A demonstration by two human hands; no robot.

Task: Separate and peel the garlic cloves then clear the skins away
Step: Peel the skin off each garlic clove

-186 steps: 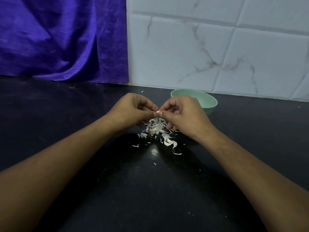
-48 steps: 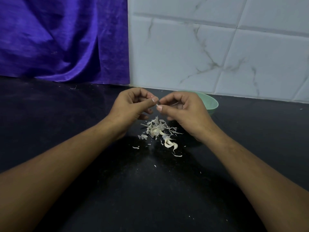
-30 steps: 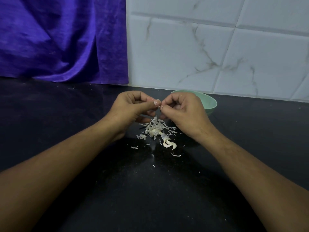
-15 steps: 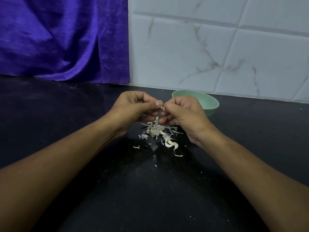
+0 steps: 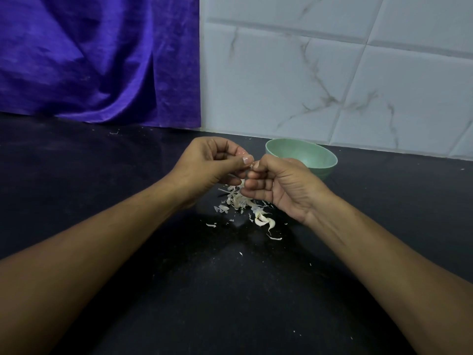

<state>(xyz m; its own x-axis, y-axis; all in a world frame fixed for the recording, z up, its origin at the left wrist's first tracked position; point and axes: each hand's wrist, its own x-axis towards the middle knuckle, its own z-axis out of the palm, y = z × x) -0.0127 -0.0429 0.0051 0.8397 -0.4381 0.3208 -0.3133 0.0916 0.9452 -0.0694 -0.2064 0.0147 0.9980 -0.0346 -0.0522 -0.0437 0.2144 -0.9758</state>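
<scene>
While you pinch the garlic clove (image 5: 252, 165) between both curled hands, left hand (image 5: 210, 165) steadying and right hand (image 5: 279, 185) picking, hold it directly above the skins (image 5: 239, 201) on the bench (image 5: 230, 303) so peelings drop onto 1 pile, clear of the green bowl (image 5: 307, 155) behind

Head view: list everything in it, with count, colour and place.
bowl: one, pale green, on the countertop behind the right hand, near the wall.
garlic skins: one loose pile, whitish, on the countertop under the hands.
garlic piece: one, pale, mostly hidden, pinched between both hands.
countertop: one, black.
cloth: one, purple, back left.
tiled wall: one, white marbled, back right.
left hand: one, pinching the piece.
right hand: one, in front of the bowl.
</scene>
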